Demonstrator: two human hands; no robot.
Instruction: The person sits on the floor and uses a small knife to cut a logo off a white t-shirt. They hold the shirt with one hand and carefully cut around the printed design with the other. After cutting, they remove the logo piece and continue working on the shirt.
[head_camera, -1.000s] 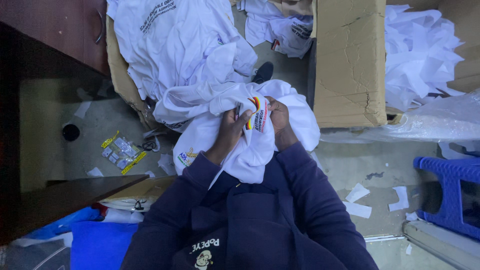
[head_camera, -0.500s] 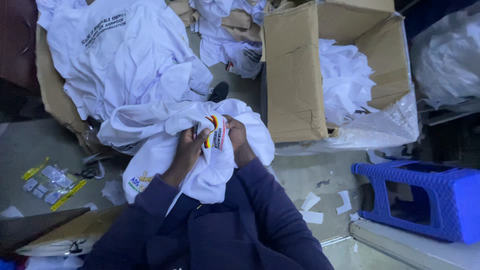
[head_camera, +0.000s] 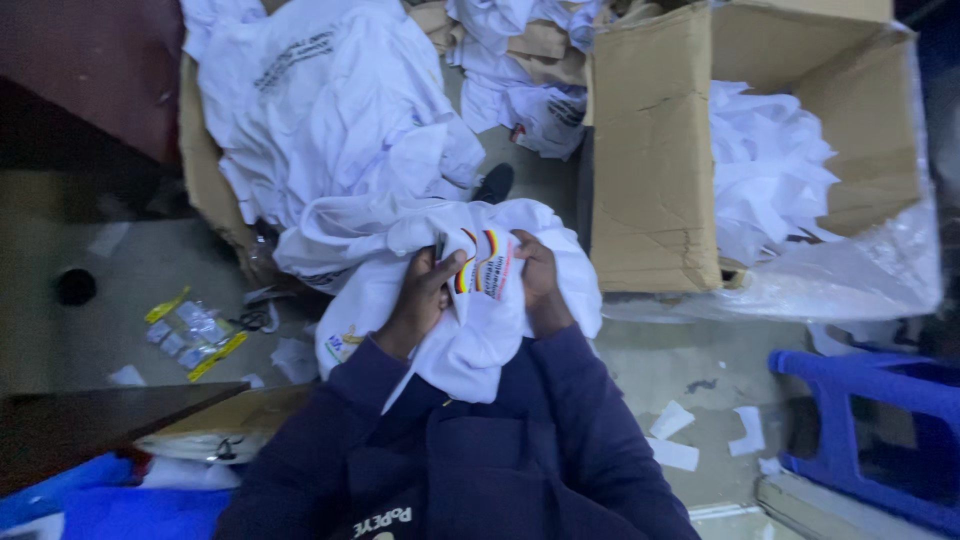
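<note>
White garment (head_camera: 470, 330) (striped print up) is clamped by the fingers of left hand (head_camera: 425, 290) and right hand (head_camera: 535, 275).

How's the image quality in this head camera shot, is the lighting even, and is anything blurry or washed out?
Head view: dim, bluish light overall; the white garment held by the left hand and right hand is brightest and its print readable; the white pile looks slightly soft; the left edge falls into deep shadow; the plastic sheet by the cardboard box shows faint sheen.
</note>
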